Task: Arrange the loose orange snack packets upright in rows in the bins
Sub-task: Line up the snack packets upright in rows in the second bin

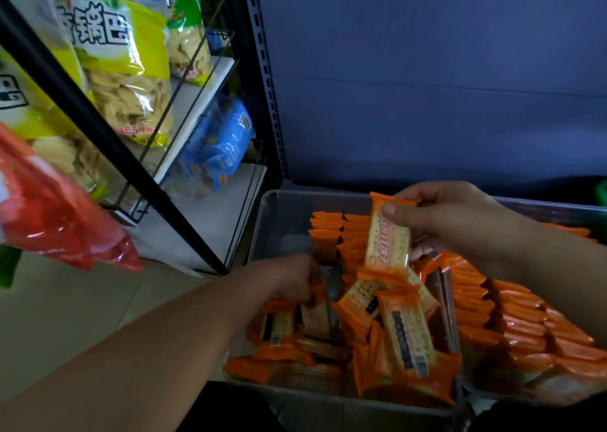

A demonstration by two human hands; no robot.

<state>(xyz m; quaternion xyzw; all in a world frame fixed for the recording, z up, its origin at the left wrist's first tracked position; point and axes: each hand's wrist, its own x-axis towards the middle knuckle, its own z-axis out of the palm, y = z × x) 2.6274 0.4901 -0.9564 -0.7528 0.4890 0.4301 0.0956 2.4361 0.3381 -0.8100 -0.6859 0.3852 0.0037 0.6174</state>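
Pinching the upper end of one orange cracker packet [389, 234] between thumb and curled fingers, the right hand [460, 221] is holding it over the middle of the clear plastic bin [279, 208], with its long axis near vertical. The upright row [328, 231] is standing at the bin's back, just beyond the packet. The left hand [289, 280] is reaching down into the loose heap [394, 333] at the bin's front. Whether its buried fingers are gripping anything cannot be told.

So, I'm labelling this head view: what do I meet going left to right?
Red bag, yellow snack bag, blue packet, left hand, held orange packet, right hand, upright packet rows.
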